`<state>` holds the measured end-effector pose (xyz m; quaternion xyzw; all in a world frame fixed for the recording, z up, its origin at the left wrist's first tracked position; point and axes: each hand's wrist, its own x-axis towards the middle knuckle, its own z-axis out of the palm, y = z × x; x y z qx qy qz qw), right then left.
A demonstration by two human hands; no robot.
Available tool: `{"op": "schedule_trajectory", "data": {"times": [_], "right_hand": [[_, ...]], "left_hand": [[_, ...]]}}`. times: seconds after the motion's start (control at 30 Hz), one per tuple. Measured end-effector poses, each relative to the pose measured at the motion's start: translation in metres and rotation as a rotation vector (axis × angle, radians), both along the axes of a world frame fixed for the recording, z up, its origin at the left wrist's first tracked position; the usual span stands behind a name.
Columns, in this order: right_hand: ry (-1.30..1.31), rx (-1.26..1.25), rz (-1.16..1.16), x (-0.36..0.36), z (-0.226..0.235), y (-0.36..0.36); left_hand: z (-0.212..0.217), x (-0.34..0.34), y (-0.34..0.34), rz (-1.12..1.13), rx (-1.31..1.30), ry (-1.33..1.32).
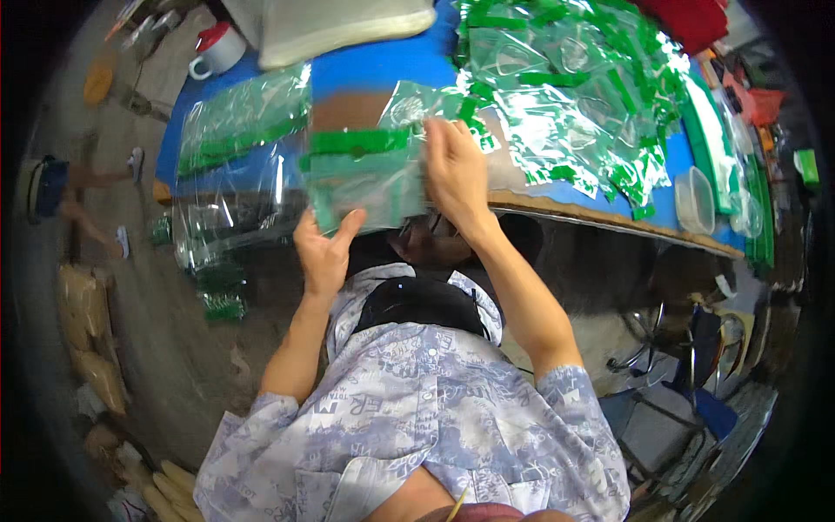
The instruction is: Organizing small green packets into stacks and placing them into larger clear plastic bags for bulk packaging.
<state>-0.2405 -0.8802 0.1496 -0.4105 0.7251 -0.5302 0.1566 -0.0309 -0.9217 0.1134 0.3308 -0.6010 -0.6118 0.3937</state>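
Blue covering is stretching across the worktop in front of me, and I am sitting at its near edge with both hands raised over my lap. My left hand is gripping the lower edge of a clear plastic bag with a green strip, thumb on the near face and fingers curled behind it. My right hand is holding the same bag at its right side, fingers pressed together along the top edge, palm against the plastic. The bag is hanging upright between both hands, just above the worktop's edge.

To my left, a stack of similar bags is lying flat, some draping over the edge. To my right, a loose heap of bags is covering much of the blue surface. A clear plastic tub is standing beyond that heap; I cannot tell what it holds. A white mug with a red lid is sitting at the far left corner. Below, a bare concrete floor is showing.
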Motion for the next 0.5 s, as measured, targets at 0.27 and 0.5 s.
{"op": "schedule_trajectory", "data": {"times": [0.27, 0.5], "right_hand": [[0.78, -0.187, 0.249, 0.009, -0.037, -0.015], [0.373, -0.039, 0.113, -0.015, -0.01, -0.018]], "left_hand": [[0.005, 0.028, 0.009, 0.109, 0.58, 0.286], [-0.011, 0.005, 0.005, -0.052, 0.831, 0.251]]}}
